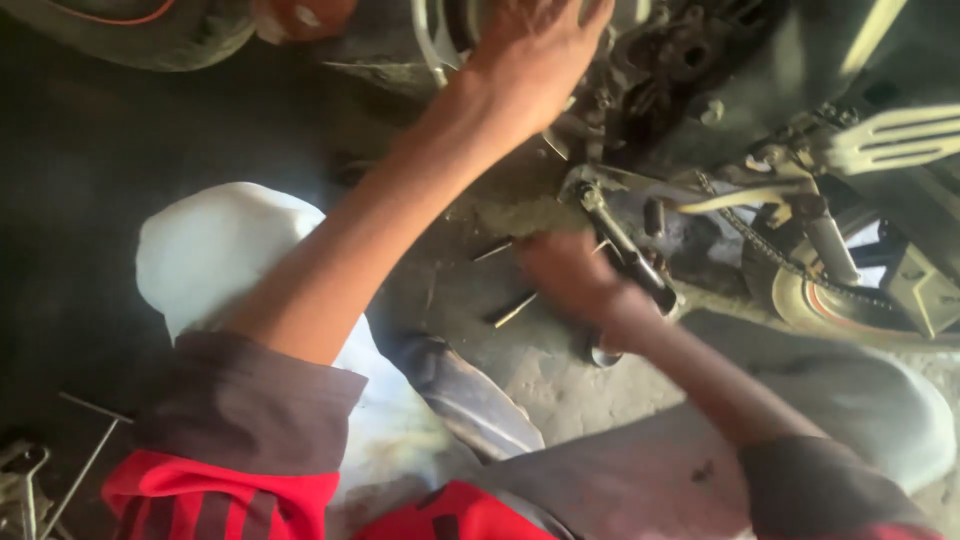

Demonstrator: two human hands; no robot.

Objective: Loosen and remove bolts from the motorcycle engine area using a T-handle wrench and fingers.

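Greasy metal meets our left hand (pixel 530 50), fingers spread loosely against the motorcycle's engine parts (pixel 660 60). Our right hand (pixel 565 275) blurs low over the concrete floor (pixel 560 380); whether it grasps the dark wrench (pixel 625 250) beside its fingertips, we cannot tell.

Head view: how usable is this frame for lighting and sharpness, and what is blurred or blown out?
Head view: dim overall, the floor at left nearly black; the white cloth is overexposed; the right hand is motion-blurred on the ground among small metal tools; the left hand, raised against the motorcycle's engine area, is soft; the chain and footrest stay readable.
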